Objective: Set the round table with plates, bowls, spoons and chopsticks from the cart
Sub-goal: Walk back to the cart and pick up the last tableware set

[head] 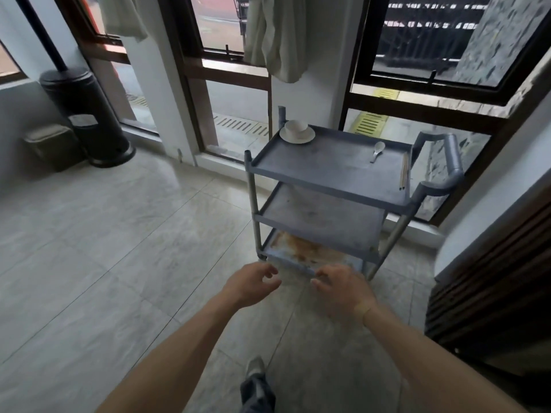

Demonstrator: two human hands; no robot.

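Observation:
A grey three-shelf cart (331, 186) stands by the windows ahead of me. On its top shelf a white bowl (295, 126) sits on a white plate (297, 137) at the far left corner. A white spoon (377, 151) lies near the right side, and a pair of wooden chopsticks (403, 172) lies along the right edge. My left hand (252, 285) and my right hand (343, 289) are stretched out in front of me, below the cart's front, fingers loosely curled and holding nothing.
A black cylindrical heater (86, 114) and a small bin (50, 144) stand at the left wall. The edge of a white-clothed table (465, 234) over dark wooden slats is at the right. Pale floor tiles (104, 248) spread to the left. My foot (256, 371) shows below.

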